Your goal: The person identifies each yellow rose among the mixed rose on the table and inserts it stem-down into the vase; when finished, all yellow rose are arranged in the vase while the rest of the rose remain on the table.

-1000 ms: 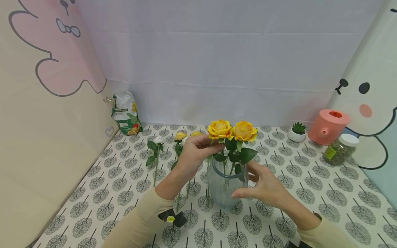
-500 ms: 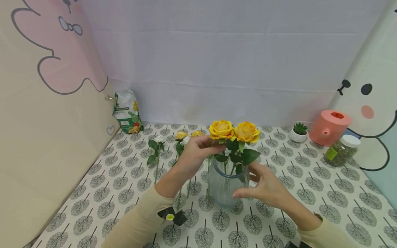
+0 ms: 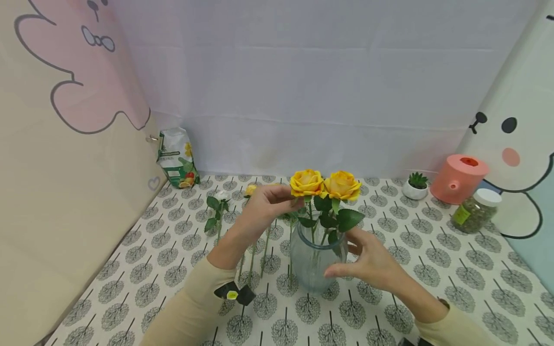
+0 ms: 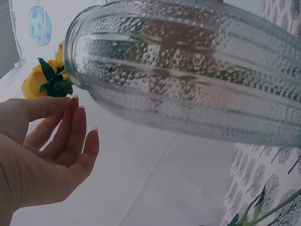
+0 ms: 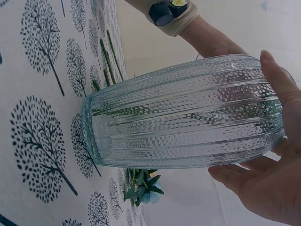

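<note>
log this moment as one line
left grip: beside yellow roses, contact unclear | right grip: around glass vase | yellow roses: two, in glass vase | other flowers: on patterned tablecloth

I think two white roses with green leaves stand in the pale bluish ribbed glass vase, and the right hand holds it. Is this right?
Only the roses' colour is wrong: the head view shows that the two roses in the vase are yellow. The right hand does hold it.
</note>
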The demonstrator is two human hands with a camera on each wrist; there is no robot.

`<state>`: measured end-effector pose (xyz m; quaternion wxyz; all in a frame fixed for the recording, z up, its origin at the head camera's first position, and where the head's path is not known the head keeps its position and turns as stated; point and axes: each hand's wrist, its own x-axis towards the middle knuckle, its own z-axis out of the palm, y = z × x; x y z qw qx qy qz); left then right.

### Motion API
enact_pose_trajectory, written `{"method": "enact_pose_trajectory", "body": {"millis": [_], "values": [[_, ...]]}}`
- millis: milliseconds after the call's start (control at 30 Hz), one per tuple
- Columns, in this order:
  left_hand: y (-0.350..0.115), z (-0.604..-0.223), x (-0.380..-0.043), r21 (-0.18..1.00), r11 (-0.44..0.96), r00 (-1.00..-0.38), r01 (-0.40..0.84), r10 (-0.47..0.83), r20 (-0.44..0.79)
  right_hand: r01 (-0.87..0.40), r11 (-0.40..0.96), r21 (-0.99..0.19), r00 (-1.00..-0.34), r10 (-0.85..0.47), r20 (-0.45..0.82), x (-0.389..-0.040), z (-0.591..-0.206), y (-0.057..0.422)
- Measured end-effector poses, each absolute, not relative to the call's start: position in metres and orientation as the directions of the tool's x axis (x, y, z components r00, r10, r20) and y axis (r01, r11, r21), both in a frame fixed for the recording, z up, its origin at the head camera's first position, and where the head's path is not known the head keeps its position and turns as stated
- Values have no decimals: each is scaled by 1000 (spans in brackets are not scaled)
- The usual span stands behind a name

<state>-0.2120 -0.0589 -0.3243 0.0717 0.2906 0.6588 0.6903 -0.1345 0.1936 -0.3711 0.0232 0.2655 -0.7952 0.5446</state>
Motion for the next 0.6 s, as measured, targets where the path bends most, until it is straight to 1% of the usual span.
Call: {"method": "enact_pose_trajectory", "body": {"millis": [100, 167, 267, 400, 600], "values": [[-68, -322, -220, 911, -18, -824, 411, 420, 380, -453, 278, -847, -856, -400, 327, -135, -371, 194], [-76, -321, -226, 861, 88, -822, 501, 360, 442, -450, 282, -847, -858, -399, 323, -135, -371, 194], [-87, -322, -235, 795, 217, -816, 567, 278, 506, -444, 281, -851, -861, -398, 317, -135, -371, 194], [-99, -324, -246, 785, 295, -839, 544, 206, 504, -437, 278, -855, -864, -395, 313, -134, -371, 194], [-112, -338, -268, 799, 445, -909, 405, 103, 404, -444, 270, -855, -861, -394, 322, -135, -371, 194]]}}
